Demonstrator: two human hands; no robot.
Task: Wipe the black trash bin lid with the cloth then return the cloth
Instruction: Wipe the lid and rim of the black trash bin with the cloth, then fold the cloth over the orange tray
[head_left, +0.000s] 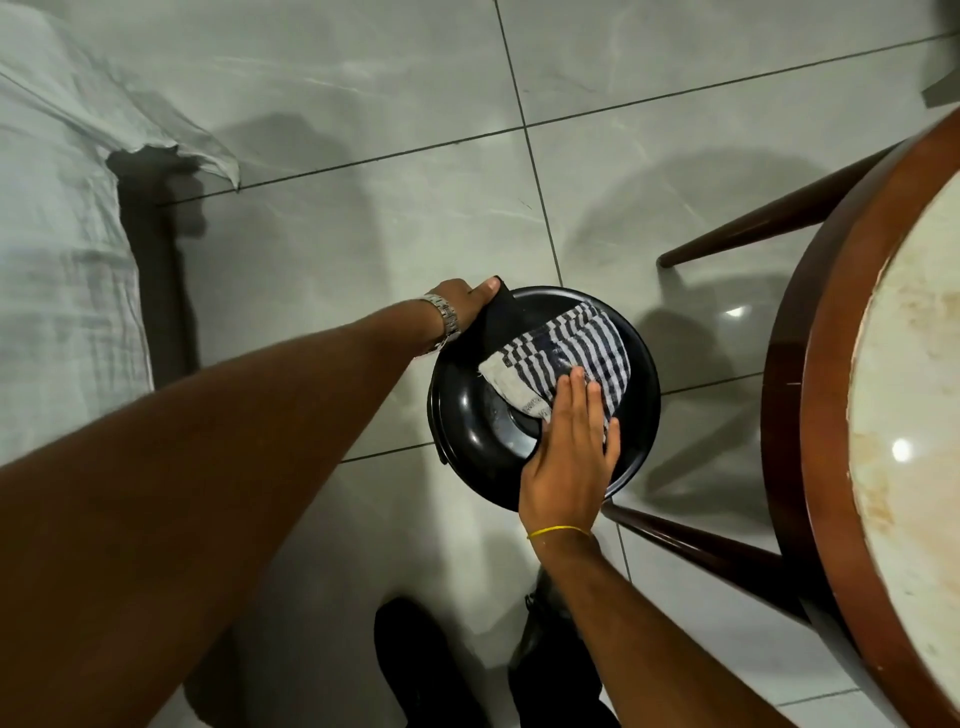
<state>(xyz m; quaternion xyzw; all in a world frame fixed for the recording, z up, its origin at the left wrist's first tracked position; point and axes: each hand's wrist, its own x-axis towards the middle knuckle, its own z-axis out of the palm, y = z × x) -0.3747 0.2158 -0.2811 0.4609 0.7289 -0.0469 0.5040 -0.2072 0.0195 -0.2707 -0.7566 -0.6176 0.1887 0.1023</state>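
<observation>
The black trash bin lid (467, 441) is steadied on the floor by the left hand (462, 306), clamped on its far rim. The cloth (566, 353) is pressed flat under the open right hand (571, 457). Uneven pressure could tip the lid or bunch the cloth.

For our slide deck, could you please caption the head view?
Right hand presses a striped cloth on the black bin lid; left hand steadies it.

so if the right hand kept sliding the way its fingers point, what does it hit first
The right hand would likely run over more of the striped cloth first, then the far rim of the black lid; beyond is bare floor.
</observation>
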